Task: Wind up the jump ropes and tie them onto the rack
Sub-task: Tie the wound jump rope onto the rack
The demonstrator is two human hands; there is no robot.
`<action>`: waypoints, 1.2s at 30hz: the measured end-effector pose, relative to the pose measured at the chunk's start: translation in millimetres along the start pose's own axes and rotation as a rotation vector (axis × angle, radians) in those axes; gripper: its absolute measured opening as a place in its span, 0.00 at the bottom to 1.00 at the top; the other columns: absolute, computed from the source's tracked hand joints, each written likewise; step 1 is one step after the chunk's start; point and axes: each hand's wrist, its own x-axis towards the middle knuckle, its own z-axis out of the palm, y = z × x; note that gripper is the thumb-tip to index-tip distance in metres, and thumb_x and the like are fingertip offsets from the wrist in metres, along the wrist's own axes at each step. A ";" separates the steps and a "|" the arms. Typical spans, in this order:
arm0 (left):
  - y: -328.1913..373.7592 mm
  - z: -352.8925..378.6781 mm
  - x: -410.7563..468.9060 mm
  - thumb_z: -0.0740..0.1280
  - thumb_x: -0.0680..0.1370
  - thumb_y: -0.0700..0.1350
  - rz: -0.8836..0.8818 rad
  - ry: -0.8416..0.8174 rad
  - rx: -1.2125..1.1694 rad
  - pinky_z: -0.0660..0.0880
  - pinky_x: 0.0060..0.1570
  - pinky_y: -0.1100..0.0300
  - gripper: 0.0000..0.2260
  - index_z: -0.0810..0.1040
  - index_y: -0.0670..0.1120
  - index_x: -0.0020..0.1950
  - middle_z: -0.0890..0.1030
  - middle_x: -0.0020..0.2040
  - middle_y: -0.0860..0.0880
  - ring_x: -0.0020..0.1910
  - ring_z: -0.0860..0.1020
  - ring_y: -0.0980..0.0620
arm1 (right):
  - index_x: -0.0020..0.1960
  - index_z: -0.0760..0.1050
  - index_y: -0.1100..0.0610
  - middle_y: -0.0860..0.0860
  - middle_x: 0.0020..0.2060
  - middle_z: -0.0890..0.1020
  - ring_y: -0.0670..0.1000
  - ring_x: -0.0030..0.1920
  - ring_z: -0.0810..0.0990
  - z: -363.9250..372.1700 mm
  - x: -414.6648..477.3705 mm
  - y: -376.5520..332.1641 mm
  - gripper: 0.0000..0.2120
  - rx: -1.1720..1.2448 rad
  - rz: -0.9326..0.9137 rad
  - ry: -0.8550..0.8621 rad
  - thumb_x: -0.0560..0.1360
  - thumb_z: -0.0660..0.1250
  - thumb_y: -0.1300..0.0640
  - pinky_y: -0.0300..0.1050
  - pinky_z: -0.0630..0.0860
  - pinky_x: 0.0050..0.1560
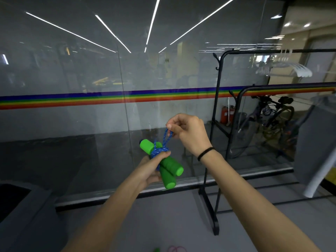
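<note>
1. At the bottom edge, on the grey floor (pixel 163 224), we see a bit of a pink rope (pixel 176 249) and a small green piece beside it.
2. Our left hand (pixel 151 168) is closed around the two green handles (pixel 170 171) of the jump rope, where the blue cord (pixel 160 151) is wound around them.
3. Our right hand (pixel 189 132) pinches a loop of this blue cord between thumb and fingers, just above the bundle.
4. The bundle is in the air, in front of the glass wall (pixel 72 115).
5. The black rack (pixel 217 124) stands to the right, apart from the bundle.
6. Behind the glass a bicycle (pixel 276 122) is visible.
</note>
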 end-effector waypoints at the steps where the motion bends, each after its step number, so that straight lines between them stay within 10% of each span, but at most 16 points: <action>1: 1.7 2.1 6.9 0.71 0.70 0.54 0.038 0.019 0.045 0.79 0.36 0.58 0.17 0.78 0.46 0.54 0.83 0.47 0.45 0.43 0.82 0.49 | 0.40 0.78 0.61 0.53 0.31 0.82 0.52 0.35 0.82 -1.3 2.4 5.3 0.04 -0.021 0.012 0.001 0.73 0.67 0.63 0.52 0.80 0.46; 5: 8.4 12.7 40.8 0.75 0.64 0.58 0.196 0.183 0.167 0.78 0.41 0.56 0.26 0.79 0.40 0.51 0.83 0.43 0.44 0.43 0.82 0.47 | 0.40 0.79 0.61 0.54 0.32 0.82 0.51 0.35 0.81 -7.3 16.1 27.2 0.04 -0.054 0.065 0.003 0.73 0.66 0.64 0.50 0.81 0.46; 9: 15.0 21.6 75.5 0.73 0.51 0.70 0.290 0.343 0.448 0.73 0.60 0.46 0.53 0.67 0.38 0.65 0.74 0.63 0.40 0.62 0.74 0.42 | 0.40 0.79 0.60 0.53 0.33 0.82 0.51 0.36 0.81 -18.5 35.0 54.5 0.04 -0.071 0.103 0.006 0.73 0.66 0.63 0.49 0.81 0.46; 13: 23.8 41.9 109.1 0.76 0.62 0.60 0.495 0.222 0.565 0.68 0.65 0.53 0.31 0.75 0.49 0.61 0.73 0.64 0.47 0.65 0.70 0.49 | 0.40 0.78 0.58 0.51 0.33 0.81 0.50 0.36 0.80 -33.5 56.8 88.2 0.04 -0.074 0.121 0.006 0.73 0.67 0.62 0.47 0.81 0.45; 18: 38.3 97.2 169.8 0.72 0.71 0.40 0.616 0.054 0.350 0.73 0.47 0.64 0.04 0.81 0.46 0.44 0.82 0.42 0.51 0.40 0.79 0.62 | 0.40 0.79 0.58 0.52 0.34 0.81 0.49 0.36 0.80 -65.3 105.9 147.1 0.04 -0.052 0.093 0.003 0.73 0.67 0.62 0.45 0.80 0.43; 31: 136.0 199.4 386.2 0.68 0.74 0.35 0.750 0.166 0.145 0.75 0.38 0.71 0.04 0.81 0.42 0.42 0.82 0.29 0.58 0.32 0.79 0.62 | 0.40 0.78 0.56 0.50 0.33 0.80 0.52 0.38 0.81 -131.7 311.3 284.6 0.04 0.104 0.019 0.137 0.74 0.66 0.62 0.53 0.81 0.45; 36: 167.9 211.0 463.5 0.69 0.74 0.38 0.785 0.198 0.128 0.74 0.37 0.71 0.03 0.82 0.41 0.44 0.82 0.32 0.56 0.32 0.78 0.63 | 0.48 0.77 0.60 0.52 0.38 0.81 0.43 0.34 0.77 -131.2 372.1 320.1 0.05 0.162 0.067 0.223 0.73 0.69 0.61 0.26 0.74 0.33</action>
